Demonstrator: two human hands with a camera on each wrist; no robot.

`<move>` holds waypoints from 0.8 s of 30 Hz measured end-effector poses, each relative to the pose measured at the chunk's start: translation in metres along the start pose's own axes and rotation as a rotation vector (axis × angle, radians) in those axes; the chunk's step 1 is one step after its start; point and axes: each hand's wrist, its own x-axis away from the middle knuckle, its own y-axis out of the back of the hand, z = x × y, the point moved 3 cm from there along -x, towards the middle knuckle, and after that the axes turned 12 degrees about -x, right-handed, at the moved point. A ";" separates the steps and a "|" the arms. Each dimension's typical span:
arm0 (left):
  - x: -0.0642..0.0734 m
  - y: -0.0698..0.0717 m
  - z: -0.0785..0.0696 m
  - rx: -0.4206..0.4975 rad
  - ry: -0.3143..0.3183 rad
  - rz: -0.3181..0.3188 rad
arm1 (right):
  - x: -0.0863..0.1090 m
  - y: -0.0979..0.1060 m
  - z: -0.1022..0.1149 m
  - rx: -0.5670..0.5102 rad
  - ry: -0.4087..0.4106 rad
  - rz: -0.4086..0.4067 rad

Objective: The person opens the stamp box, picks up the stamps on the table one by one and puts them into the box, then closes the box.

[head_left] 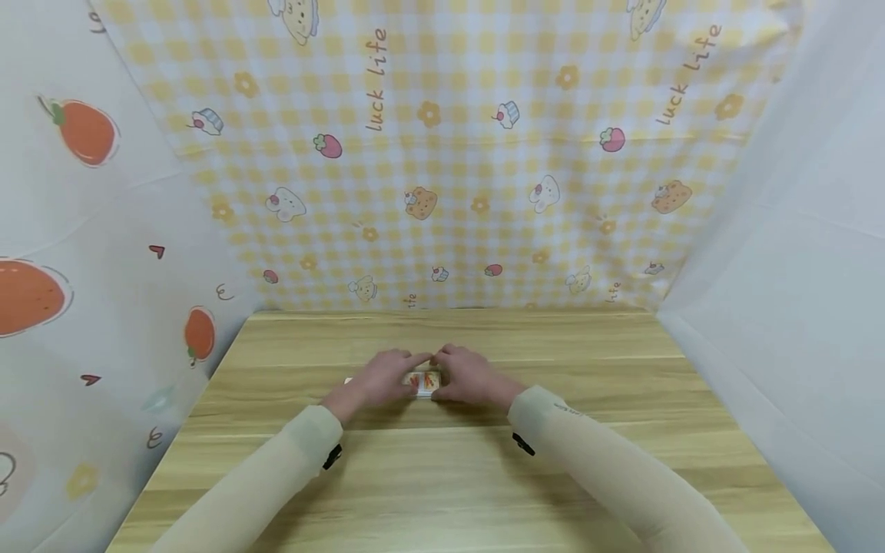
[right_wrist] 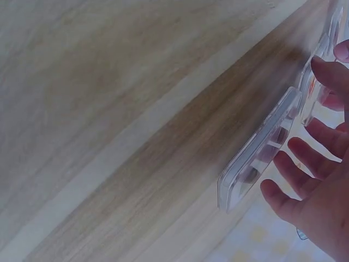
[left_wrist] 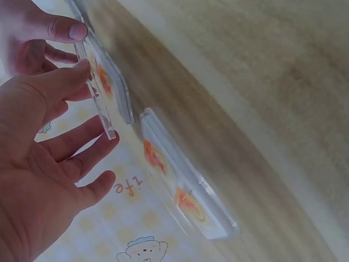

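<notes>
A clear plastic cover is tilted over a small flat case with orange pictures, both between my hands. My left hand pinches the cover between thumb and fingers. At its other end, my right hand holds the cover with thumb and fingertips. In the head view, the pictured case shows in the gap between the hands. A second case with orange pictures lies on the table under my left hand. A third case with darker pictures lies beneath my right hand, hidden in the head view.
The cases lie in a row on a wood-grain table. A yellow checked cloth hangs behind its far edge. White sheets stand at the left and right sides.
</notes>
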 end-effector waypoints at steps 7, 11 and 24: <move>0.002 -0.008 -0.001 -0.007 0.000 0.004 | 0.002 -0.003 0.001 -0.012 -0.009 0.000; 0.003 -0.010 0.000 -0.026 -0.003 0.015 | 0.002 -0.003 0.001 -0.019 0.002 -0.002; 0.004 -0.012 0.000 -0.020 0.010 0.012 | 0.003 -0.003 0.002 -0.060 -0.032 0.021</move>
